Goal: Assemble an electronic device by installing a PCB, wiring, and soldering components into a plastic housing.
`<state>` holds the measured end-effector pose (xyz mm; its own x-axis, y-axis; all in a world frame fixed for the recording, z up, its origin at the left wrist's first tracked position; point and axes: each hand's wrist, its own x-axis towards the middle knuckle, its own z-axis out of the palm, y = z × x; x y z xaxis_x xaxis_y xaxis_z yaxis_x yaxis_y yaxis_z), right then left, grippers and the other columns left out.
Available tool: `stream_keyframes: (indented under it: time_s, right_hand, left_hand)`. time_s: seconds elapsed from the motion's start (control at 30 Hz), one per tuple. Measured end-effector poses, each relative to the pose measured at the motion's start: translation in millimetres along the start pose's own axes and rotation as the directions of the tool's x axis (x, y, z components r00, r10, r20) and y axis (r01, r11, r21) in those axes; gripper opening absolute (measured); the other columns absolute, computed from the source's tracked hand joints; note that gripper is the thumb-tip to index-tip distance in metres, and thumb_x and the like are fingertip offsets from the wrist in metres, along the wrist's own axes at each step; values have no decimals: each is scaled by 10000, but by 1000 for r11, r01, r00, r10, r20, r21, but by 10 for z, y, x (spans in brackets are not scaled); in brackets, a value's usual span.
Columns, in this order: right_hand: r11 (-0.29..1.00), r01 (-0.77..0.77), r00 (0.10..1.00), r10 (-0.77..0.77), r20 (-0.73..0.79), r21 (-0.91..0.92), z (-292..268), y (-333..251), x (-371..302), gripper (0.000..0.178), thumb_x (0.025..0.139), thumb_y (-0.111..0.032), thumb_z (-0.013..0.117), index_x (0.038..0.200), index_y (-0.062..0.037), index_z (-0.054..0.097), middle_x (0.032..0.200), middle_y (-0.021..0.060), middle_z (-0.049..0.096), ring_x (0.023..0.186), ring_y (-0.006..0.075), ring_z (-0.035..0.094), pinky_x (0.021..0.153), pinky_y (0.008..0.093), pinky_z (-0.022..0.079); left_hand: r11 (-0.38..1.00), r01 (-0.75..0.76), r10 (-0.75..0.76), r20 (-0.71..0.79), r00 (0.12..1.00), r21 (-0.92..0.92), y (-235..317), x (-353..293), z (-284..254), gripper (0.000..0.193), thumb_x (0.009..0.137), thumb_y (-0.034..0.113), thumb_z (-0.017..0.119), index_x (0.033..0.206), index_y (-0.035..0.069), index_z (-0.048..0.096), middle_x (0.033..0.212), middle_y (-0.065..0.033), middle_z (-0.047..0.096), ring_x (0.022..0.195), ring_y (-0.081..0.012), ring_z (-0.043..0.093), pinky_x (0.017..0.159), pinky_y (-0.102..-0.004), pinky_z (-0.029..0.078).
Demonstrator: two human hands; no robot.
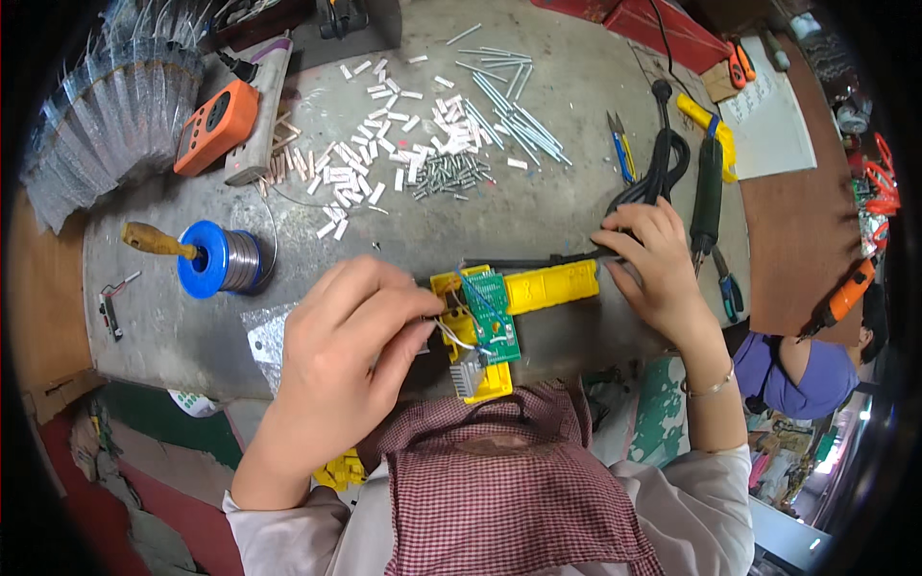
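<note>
My left hand (360, 336) is closed in a pinch on thin white wires (451, 332) beside a green circuit board (492, 312). The board lies over an open yellow plastic housing (552, 287), whose long narrow part points to the right. A finned grey metal piece (468, 378) sits at the board's near end. Along the housing's far side runs a black cable (528, 261). My right hand (651, 254) has its thumb and fingers curled at that cable's right end, just past the housing's tip. The fingertips partly cover the cable there.
White tubes (365, 144), small screws (451, 175) and metal rods (519, 120) are strewn across the far bench. A solder spool (216, 259) and an orange socket box (219, 125) stand left. Right are a soldering iron (708, 197), pliers (727, 288) and another person (797, 374).
</note>
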<state>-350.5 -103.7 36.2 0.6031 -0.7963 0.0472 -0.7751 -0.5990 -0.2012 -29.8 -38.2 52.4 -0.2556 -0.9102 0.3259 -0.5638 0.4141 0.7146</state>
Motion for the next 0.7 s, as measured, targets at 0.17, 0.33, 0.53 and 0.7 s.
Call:
stream_keyframes:
  time_s: [0.17,0.33,0.53,0.7]
  right_hand:
    - [997,59,978,-67,-196,-49,224,108,77,205,762,-87,680,958,-77,621,1001,79,621,1054,263,571,1083,476,311]
    - [957,47,906,81,-416,287,131,136,-41,128,739,-2,612,862,-38,607,871,96,644,892,298,625,998,480,421]
    - [901,114,980,-33,-195,419,-21,249,-677,260,588,63,512,822,-17,593,842,122,633,892,329,628,1002,505,411]
    - [974,19,1000,-13,-25,225,-70,-150,-577,418,595,52,539,999,-10,628,1028,153,643,1053,361,598,1021,511,408]
  left_hand:
    - [996,88,-88,81,993,-5,257,-434,239,347,659,87,819,964,25,666,911,-105,613,766,-261,623,644,-338,504]
    - [982,89,-93,16,996,164,327,-646,548,510,622,63,816,1088,25,612,996,-117,619,849,-297,638,714,-366,536]
    - [990,86,-78,-72,994,116,227,-698,620,480,631,19,800,1073,24,613,989,-126,636,868,-311,642,721,-375,534]
    - [992,52,-50,-17,999,116,237,-657,528,475,622,18,807,1057,22,617,996,-130,644,876,-310,647,721,-372,534]
